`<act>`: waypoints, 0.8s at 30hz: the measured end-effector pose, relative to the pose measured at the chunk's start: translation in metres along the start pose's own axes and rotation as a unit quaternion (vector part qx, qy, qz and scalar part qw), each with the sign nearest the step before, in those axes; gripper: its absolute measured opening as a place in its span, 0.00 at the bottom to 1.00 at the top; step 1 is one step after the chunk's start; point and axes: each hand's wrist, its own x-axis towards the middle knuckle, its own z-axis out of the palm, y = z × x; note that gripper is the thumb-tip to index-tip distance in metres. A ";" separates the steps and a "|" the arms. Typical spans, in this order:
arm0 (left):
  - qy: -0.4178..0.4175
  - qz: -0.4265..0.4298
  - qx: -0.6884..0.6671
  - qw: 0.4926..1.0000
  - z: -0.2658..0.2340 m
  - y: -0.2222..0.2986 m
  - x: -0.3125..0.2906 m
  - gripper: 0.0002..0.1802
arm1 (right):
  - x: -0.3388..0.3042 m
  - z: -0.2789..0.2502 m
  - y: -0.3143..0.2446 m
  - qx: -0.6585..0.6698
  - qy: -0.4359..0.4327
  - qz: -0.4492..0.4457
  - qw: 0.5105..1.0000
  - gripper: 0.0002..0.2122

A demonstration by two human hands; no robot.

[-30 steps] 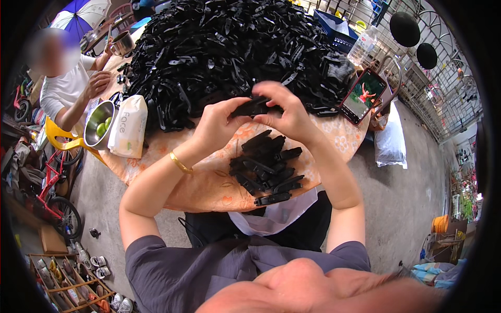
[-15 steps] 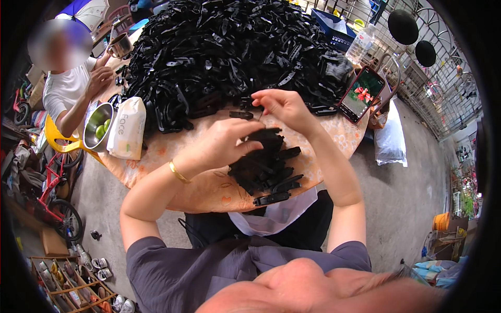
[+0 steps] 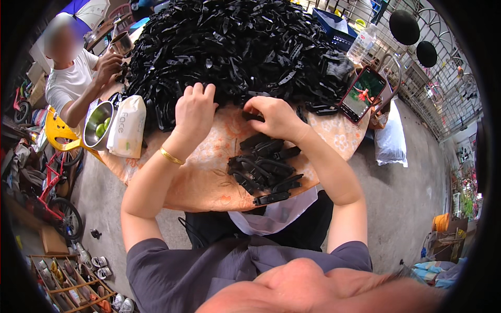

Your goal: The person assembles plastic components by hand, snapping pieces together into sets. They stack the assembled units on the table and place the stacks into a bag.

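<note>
A great heap of small black plastic pieces [image 3: 235,52] covers the far part of the table. At its near edge is my left hand [image 3: 194,112], back upward and fingers curled down against the pieces; its fingertips are hidden. My right hand [image 3: 279,119] pinches a dark plastic piece [image 3: 252,116] between thumb and fingers, just in front of the heap. Right below that hand, near the table's front edge, lies a smaller pile of long black plastic pieces [image 3: 265,169], stacked loosely side by side.
An orange patterned cloth [image 3: 198,182] covers the table. On the left are a tissue pack [image 3: 128,128] and a metal bowl [image 3: 98,125] with green fruit. A phone [image 3: 362,94] and bottle [image 3: 361,44] stand right. A person [image 3: 70,78] holding a metal cup [image 3: 122,44] sits far left.
My left hand has moved left and away, from above the small pile to the heap's edge. My right hand has dropped slightly nearer and left. The other person's lower hand has risen toward the cup.
</note>
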 end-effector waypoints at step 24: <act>-0.250 -0.233 -0.724 0.599 0.017 0.012 -0.005 0.12 | -0.003 0.002 -0.016 0.459 0.073 0.074 0.882 0.08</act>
